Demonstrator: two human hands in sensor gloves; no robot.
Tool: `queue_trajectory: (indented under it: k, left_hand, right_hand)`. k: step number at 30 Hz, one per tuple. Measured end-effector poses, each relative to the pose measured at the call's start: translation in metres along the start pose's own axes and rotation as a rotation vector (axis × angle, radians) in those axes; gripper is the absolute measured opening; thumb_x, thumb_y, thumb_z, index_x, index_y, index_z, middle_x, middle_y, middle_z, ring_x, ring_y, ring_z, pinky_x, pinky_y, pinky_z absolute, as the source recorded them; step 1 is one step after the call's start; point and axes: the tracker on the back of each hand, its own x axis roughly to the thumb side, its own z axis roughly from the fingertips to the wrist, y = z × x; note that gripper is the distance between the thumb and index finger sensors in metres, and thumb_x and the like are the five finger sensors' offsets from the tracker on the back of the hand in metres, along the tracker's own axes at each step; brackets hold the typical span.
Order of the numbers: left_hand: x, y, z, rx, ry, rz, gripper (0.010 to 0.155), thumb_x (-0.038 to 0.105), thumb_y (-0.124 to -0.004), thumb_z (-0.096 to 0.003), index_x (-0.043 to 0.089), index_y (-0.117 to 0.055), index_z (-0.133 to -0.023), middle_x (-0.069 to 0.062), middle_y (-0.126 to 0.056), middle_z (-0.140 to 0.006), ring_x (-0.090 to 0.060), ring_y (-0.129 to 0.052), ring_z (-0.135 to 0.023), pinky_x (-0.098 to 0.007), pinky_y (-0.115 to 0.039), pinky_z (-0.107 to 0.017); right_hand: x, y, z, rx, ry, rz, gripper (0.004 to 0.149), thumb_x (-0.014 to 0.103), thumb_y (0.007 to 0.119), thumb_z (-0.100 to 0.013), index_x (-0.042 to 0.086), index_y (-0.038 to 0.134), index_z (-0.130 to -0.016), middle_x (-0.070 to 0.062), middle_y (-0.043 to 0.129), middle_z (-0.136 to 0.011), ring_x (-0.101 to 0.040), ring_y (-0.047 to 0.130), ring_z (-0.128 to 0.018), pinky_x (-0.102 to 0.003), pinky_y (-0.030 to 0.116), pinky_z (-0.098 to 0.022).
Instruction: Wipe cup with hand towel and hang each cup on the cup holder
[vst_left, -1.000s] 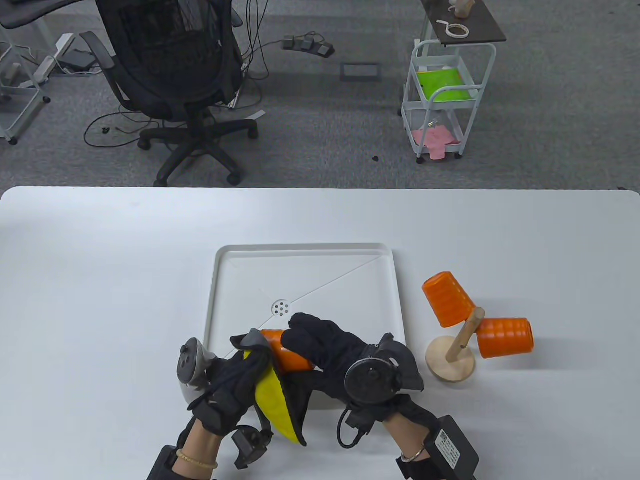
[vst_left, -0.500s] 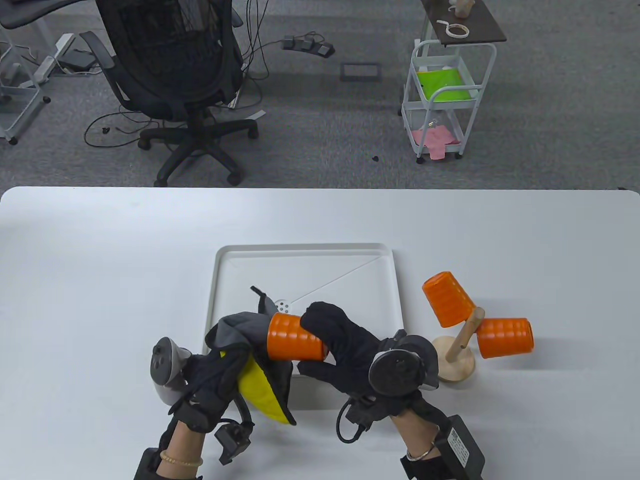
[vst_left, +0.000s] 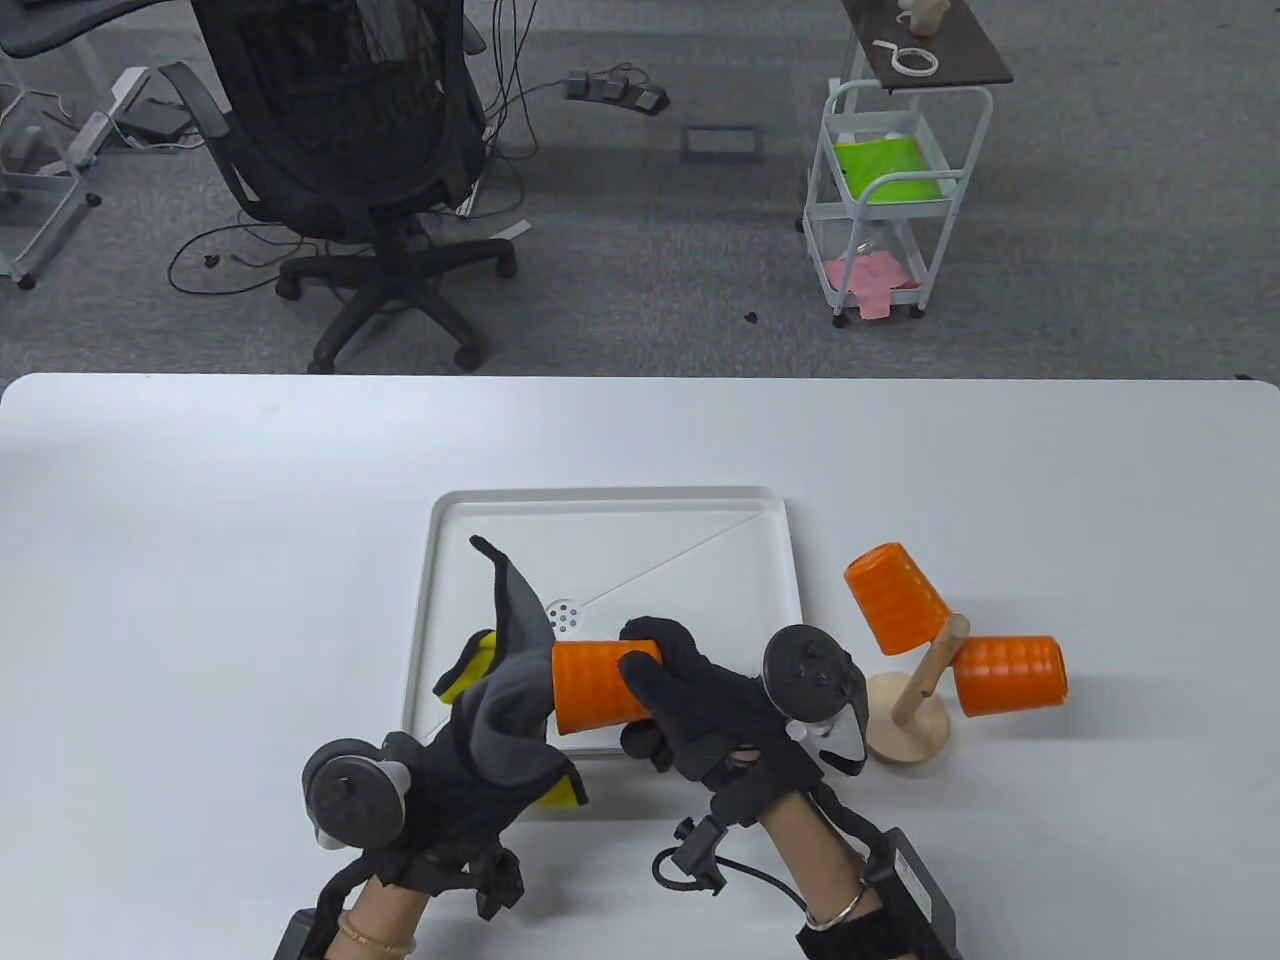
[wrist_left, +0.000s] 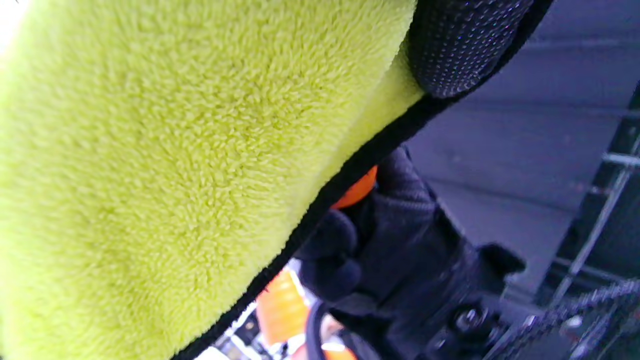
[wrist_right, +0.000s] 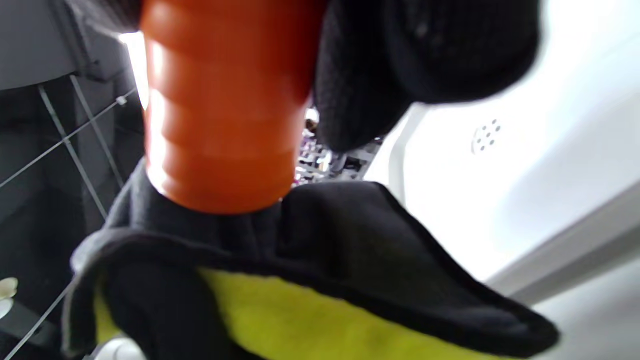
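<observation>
Your right hand (vst_left: 700, 705) is gripping the orange cup (vst_left: 595, 688) with fingers curled round it, holding it on its side over the near edge of the white tray (vst_left: 615, 510). Your left hand (vst_left: 455, 790) is clutching the grey-and-yellow towel (vst_left: 510, 680) against the cup's end. Right of the tray, the wooden cup holder (vst_left: 910, 715) is carrying two hung cups (vst_left: 895, 595).

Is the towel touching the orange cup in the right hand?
Touching. The right wrist view shows the cup's end pressed into the towel's grey folds.
</observation>
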Motion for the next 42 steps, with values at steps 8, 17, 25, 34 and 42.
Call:
queue_trajectory:
  k: [8, 17, 25, 34, 42]
  left_hand:
    - [0.014, -0.024, -0.005, -0.122, -0.074, -0.079, 0.066, 0.06, -0.07, -0.0584, 0.032, -0.047, -0.114, 0.012, -0.063, -0.122, -0.005, -0.056, -0.113, -0.055, -0.052, -0.081]
    - [-0.001, -0.021, -0.004, -0.071, 0.005, 0.394, 0.063, 0.059, -0.067, -0.0609, 0.027, -0.052, -0.113, 0.008, -0.069, -0.119, -0.008, -0.06, -0.11, -0.055, -0.057, -0.077]
    - [-0.019, -0.011, -0.003, -0.04, 0.067, 0.808, 0.061, 0.058, -0.064, -0.0641, 0.018, -0.06, -0.11, 0.0, -0.079, -0.111, -0.015, -0.071, -0.101, -0.058, -0.058, -0.071]
    - [-0.03, -0.002, 0.001, 0.02, 0.116, 0.85, 0.063, 0.058, -0.062, -0.0649, 0.015, -0.057, -0.112, -0.004, -0.078, -0.111, -0.021, -0.072, -0.101, -0.06, -0.06, -0.069]
    - [-0.021, 0.005, 0.004, 0.117, 0.073, 0.593, 0.071, 0.06, -0.063, -0.0644, 0.033, -0.027, -0.119, 0.006, -0.042, -0.13, -0.024, -0.039, -0.118, -0.063, -0.05, -0.075]
  right_hand:
    - [-0.004, 0.01, -0.003, 0.18, 0.082, 0.004, 0.085, 0.07, 0.051, -0.056, -0.001, 0.062, -0.102, -0.022, 0.09, -0.062, -0.022, 0.098, -0.025, -0.032, 0.086, -0.013]
    - [0.014, 0.027, -0.001, 0.18, -0.154, 0.272, 0.081, 0.072, 0.05, -0.055, 0.017, 0.042, -0.113, -0.017, 0.076, -0.089, -0.026, 0.093, -0.052, -0.036, 0.084, -0.036]
    - [0.029, 0.036, 0.005, 0.176, -0.419, 0.514, 0.071, 0.05, 0.075, -0.054, 0.048, 0.032, -0.11, -0.008, 0.038, -0.121, -0.038, 0.064, -0.098, -0.05, 0.066, -0.071]
    - [0.046, 0.038, 0.019, 0.005, -0.592, 0.963, 0.076, 0.037, 0.085, -0.05, 0.054, 0.031, -0.102, -0.001, 0.029, -0.121, -0.037, 0.058, -0.106, -0.053, 0.061, -0.079]
    - [0.037, 0.005, 0.015, -0.12, -0.468, 0.494, 0.074, 0.048, 0.079, -0.054, 0.044, 0.031, -0.11, -0.014, 0.035, -0.118, -0.037, 0.067, -0.095, -0.051, 0.068, -0.069]
